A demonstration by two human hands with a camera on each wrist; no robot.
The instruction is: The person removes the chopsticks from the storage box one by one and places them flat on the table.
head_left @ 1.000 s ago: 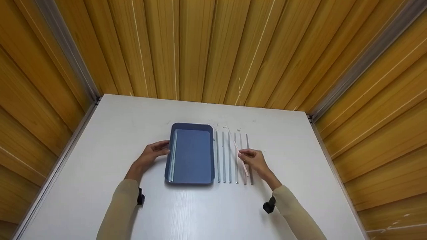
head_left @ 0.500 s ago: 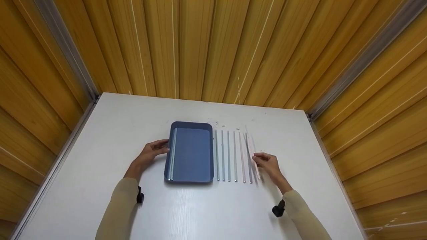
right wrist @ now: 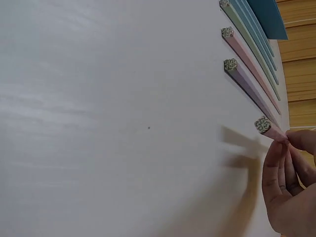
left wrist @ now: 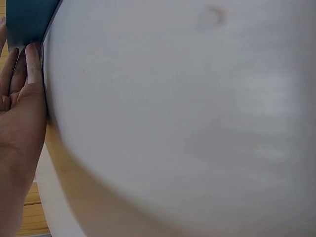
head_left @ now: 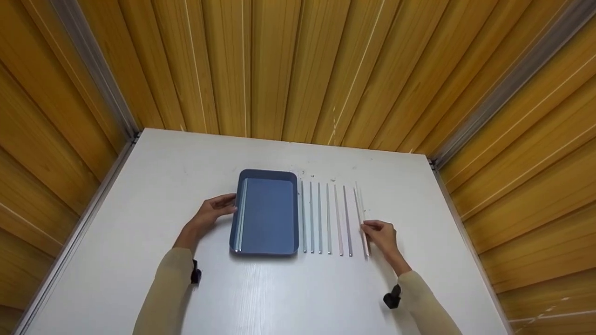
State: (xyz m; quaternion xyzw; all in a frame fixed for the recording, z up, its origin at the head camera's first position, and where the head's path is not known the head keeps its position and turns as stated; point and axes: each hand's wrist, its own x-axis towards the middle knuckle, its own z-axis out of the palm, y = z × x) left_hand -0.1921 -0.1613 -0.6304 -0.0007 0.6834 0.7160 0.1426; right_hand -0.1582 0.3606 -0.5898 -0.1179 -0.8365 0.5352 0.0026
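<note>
My right hand (head_left: 382, 236) pinches a pink chopstick (right wrist: 274, 132) between thumb and fingertips, close over the white table, with its patterned square end toward me. Left of it lies a purple chopstick (head_left: 348, 221), then a pink one (head_left: 338, 221), a green one (head_left: 329, 221) and several bluish chopsticks (head_left: 312, 221), all roughly parallel. A blue rectangular tray (head_left: 267, 174) stands left of this row, with two pale chopsticks (head_left: 242, 214) along its left inner wall. Against the tray's left outer side rest the extended fingers of my left hand (head_left: 205, 219).
The white table (head_left: 260, 298) reaches back to a wood-patterned wall (head_left: 270, 70). Metal frame posts (head_left: 95, 70) stand at the table's back corners. A few small specks (head_left: 333, 180) lie behind the chopstick row.
My right hand has moved right with the pink chopstick, from above the row to its right end. The chopstick now lines up more with the others. My left hand stays at the tray.
</note>
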